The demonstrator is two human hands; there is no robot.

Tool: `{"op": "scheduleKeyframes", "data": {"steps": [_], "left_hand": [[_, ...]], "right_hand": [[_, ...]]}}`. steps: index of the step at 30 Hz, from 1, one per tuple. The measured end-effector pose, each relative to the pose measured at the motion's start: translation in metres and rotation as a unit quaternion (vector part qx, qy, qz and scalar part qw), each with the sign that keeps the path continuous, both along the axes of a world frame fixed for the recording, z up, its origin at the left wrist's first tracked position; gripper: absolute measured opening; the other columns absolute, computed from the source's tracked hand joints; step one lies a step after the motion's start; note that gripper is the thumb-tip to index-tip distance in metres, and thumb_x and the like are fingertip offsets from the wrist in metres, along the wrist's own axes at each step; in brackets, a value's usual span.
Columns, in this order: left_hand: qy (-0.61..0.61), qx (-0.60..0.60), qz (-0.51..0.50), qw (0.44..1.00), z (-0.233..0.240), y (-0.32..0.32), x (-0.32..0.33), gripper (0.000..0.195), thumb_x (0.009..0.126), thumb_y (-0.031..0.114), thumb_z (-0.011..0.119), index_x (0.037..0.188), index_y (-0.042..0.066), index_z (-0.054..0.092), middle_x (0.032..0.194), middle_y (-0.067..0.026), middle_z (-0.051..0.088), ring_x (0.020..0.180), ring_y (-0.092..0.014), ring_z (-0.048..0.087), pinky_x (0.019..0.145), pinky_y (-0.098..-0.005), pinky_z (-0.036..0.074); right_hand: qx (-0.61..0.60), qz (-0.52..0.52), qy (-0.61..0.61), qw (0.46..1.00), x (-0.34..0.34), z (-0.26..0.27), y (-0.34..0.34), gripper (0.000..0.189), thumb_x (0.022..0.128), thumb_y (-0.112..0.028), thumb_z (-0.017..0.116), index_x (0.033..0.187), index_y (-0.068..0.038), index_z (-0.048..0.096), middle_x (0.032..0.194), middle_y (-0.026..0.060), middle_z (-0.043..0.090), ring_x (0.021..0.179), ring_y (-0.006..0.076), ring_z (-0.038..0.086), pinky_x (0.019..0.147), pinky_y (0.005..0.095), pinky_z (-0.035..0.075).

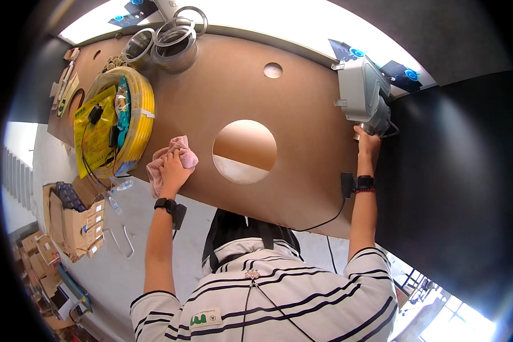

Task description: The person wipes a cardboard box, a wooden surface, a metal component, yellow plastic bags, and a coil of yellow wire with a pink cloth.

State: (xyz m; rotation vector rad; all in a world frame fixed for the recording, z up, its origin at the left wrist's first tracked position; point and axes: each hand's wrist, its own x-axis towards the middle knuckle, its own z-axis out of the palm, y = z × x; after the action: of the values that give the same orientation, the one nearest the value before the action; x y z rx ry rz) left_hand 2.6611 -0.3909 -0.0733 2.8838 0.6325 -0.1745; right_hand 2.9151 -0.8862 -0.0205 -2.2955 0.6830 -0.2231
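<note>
My left hand (175, 171) is closed over a crumpled pink cloth (155, 169) near the front edge of a brown board tabletop (222, 77). Out to the right, my right hand (369, 143) grips a short metal fitting (369, 128) at the near end of a grey housing (359, 85) with small mounting tabs. The housing lies at the board's right end; part of the fitting is hidden by my fingers. Between my hands, a large round hole (245, 151) is cut through the board, showing a lower surface and the floor.
A coil of yellow hose (147, 107) with a yellow packet (96, 132) on it lies left. Behind it stand metal rings (175, 51). A smaller hole (273, 70) is farther back. A black panel (444, 171) borders the right side. An open cardboard box (75, 226) sits on the floor.
</note>
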Motion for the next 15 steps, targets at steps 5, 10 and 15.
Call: {"op": "scheduleKeyframes", "data": {"steps": [5, 10, 15], "left_hand": [[0.004, 0.0, 0.011, 1.0, 0.005, -0.009, 0.006, 0.062, 0.065, 0.036, 0.074, 0.115, 0.012, 0.048, 0.116, -0.0086, 0.051, 0.116, -0.03, 0.045, 0.086, -0.0537, 0.04], [-0.005, -0.025, 0.002, 1.0, 0.004, 0.0, -0.001, 0.062, 0.065, 0.037, 0.073, 0.116, 0.012, 0.049, 0.12, -0.0101, 0.051, 0.116, -0.03, 0.045, 0.089, -0.0519, 0.039], [-0.076, -0.02, -0.005, 0.997, -0.019, 0.007, 0.001, 0.062, 0.067, 0.035, 0.07, 0.119, 0.009, 0.05, 0.121, -0.0122, 0.053, 0.117, -0.031, 0.046, 0.092, -0.0503, 0.039]], "right_hand": [[-0.098, -0.015, 0.052, 0.994, 0.001, -0.012, -0.034, 0.064, 0.053, -0.04, 0.078, 0.093, 0.007, 0.066, 0.098, 0.0234, 0.066, 0.092, 0.0352, 0.063, 0.082, 0.0393, 0.048], [-0.18, 0.0, 0.087, 0.98, 0.004, -0.005, -0.021, 0.067, 0.051, -0.044, 0.079, 0.092, 0.007, 0.066, 0.099, 0.0243, 0.065, 0.096, 0.0357, 0.062, 0.084, 0.0407, 0.048], [-0.176, 0.008, 0.125, 0.976, 0.018, -0.022, -0.043, 0.066, 0.05, -0.048, 0.079, 0.085, 0.007, 0.068, 0.089, 0.0217, 0.067, 0.085, 0.0317, 0.066, 0.077, 0.0401, 0.05]]}}
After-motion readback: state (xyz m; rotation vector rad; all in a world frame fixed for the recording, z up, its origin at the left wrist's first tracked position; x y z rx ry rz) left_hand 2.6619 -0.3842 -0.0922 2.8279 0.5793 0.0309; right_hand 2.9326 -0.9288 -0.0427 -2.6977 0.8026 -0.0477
